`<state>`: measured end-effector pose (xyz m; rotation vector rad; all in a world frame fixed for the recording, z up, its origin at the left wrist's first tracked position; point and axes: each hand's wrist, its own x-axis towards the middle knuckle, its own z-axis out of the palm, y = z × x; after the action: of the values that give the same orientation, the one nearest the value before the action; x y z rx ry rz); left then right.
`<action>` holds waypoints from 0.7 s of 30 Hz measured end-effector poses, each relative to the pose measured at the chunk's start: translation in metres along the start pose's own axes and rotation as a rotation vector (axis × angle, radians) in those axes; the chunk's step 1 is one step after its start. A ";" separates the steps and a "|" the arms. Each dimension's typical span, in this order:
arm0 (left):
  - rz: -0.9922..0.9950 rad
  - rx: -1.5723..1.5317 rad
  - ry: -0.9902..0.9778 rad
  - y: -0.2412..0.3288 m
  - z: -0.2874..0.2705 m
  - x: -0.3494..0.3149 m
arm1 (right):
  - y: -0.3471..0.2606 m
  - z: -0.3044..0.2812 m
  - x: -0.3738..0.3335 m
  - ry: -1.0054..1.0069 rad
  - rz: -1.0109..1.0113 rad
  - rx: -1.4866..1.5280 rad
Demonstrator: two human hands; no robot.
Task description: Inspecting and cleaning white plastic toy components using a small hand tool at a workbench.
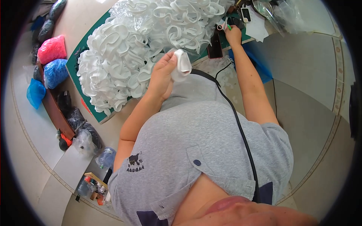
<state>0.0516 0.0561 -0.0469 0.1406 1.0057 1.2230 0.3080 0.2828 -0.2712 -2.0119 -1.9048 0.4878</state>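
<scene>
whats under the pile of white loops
A green surface shows along the left edge of the white loops. The area beneath the rest of the pile is covered, so anything else there cannot be seen.

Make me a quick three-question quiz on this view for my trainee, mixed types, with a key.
1. Short answer: which hand holds a looped soft-looking white strip?
2. True or false: the large heap of white looped strips rests on a bright yellow surface.
3. Multiple choice: in the picture, where is the flat dark rectangular phone relative to the heap?
A) left of it
B) right of it
C) on top of it

Key:
1. The left hand.
2. False; the surface is green.
3. B.
</scene>
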 end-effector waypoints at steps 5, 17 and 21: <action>-0.180 -0.013 -0.163 0.000 -0.009 -0.005 | -0.035 0.009 0.002 -0.074 0.205 -0.171; -0.251 -0.193 -0.170 0.018 -0.027 -0.008 | -0.124 -0.142 -0.088 -0.453 -0.201 0.765; -0.257 -0.212 -0.278 0.026 -0.023 -0.008 | -0.165 -0.190 -0.102 -0.325 -0.909 0.517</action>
<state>0.0169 0.0499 -0.0407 0.0135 0.6273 1.0335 0.2447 0.1898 -0.0241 -0.6616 -2.2975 0.9323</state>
